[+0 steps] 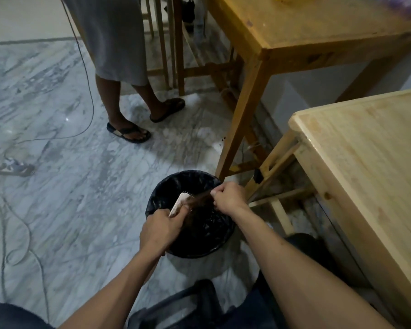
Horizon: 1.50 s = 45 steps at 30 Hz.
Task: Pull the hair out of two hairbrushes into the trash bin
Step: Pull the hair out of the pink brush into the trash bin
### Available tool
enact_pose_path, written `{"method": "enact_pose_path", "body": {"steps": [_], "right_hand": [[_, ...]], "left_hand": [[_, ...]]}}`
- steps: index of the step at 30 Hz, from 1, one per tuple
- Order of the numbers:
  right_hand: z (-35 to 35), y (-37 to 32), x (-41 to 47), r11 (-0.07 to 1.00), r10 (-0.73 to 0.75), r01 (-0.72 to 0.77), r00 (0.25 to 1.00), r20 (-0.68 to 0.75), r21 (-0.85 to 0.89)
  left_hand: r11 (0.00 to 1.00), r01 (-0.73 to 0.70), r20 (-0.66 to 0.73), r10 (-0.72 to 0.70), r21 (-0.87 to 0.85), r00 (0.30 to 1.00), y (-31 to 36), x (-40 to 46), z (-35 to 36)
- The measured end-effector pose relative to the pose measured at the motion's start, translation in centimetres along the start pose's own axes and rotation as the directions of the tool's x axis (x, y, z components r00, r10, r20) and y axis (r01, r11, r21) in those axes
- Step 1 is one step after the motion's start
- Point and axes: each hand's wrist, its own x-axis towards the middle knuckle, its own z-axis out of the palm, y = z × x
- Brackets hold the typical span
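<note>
**Inspector:** Status of the hands?

**Assessor:** The left hand (157,230) is closed around the handle of a pale hairbrush (179,204), head tilted up and away over the trash bin (157,200). The right hand (228,197) has its fingers (215,193) pinched tight on a tuft of brown hair (201,198) that stretches from the bristles to that pinch.

**Inspector:** Location of the work?

**Assessor:** Directly above the bin's black liner, on the marble floor just beside the leg of a wooden table (237,129). Only one brush is in view — I cannot tell where the second is.

**Inspector:** Recommendation for the step in hand?

**Assessor:** My judgement: draw the tuft along the bristles, away from the pad, not sideways across them, so that it lifts off as one mat. Hold the brush low over the opening, so loose strands fall into the liner and not on the floor. Let go only with the hand inside the rim — hair clings to skin.

**Inspector:** Risk?

**Assessor:** Strands snapping and leaving a residue at the bristle roots.
</note>
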Motion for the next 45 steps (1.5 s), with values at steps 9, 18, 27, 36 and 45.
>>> {"method": "enact_pose_path", "body": {"steps": [9,18,27,36,45], "right_hand": [[2.0,-2.5,0.0,0.992,0.091,-0.058,0.942,-0.322,0.111],[1.4,-1.7,0.0,0.905,0.311,-0.127,0.849,-0.426,0.406],[0.8,2.9,1.2,0.927,0.070,-0.065,0.998,-0.001,0.369],[2.8,2.1,1.7,0.982,-0.187,0.190,0.952,0.242,0.010],[1.7,2.4,1.7,0.971,-0.012,-0.031,0.984,-0.175,-0.237]], "left_hand": [[0.998,-0.057,0.035,0.057,0.004,0.998,-0.1,1.9,-2.2],[0.995,-0.044,0.076,0.037,0.091,0.996,-0.3,3.4,-1.3],[0.981,-0.095,0.036,0.090,0.167,0.995,0.1,2.9,-0.5],[0.962,-0.170,0.004,0.173,0.215,0.985,0.9,2.8,-1.1],[0.891,-0.305,0.045,0.308,0.335,0.950,0.6,2.3,-2.7]]}}
